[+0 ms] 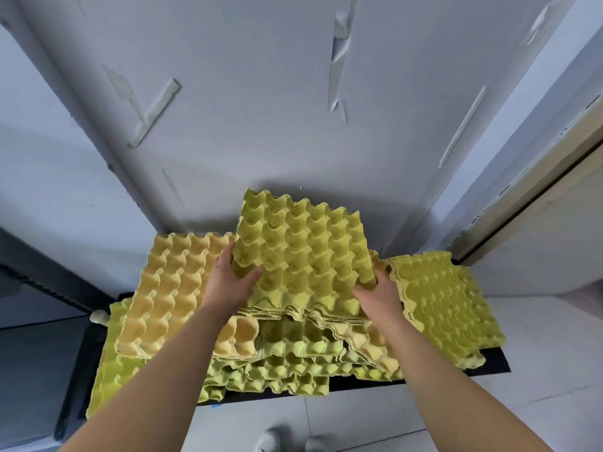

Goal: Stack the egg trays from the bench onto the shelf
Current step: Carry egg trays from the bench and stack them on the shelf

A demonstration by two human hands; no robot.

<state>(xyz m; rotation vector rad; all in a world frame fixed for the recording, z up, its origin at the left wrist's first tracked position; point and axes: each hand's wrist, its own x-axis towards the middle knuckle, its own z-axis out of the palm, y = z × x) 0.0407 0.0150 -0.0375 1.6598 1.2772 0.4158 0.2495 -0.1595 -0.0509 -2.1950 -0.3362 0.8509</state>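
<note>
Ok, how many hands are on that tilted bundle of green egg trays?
2. The left hand grips the near left edge of the green egg trays; the right hand, the near right corner.

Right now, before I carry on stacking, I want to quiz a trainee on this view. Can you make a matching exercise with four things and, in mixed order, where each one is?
Things:
1 orange tray
2 stack of green trays
3 flat green tray
4 shoes

Places:
A at the right end of the bench
B on the floor, at the bottom edge of the view
C tilted, gripped by the left hand and the right hand
D lying flat, left of both hands

Pairs: 1-D, 2-C, 3-A, 4-B
</note>
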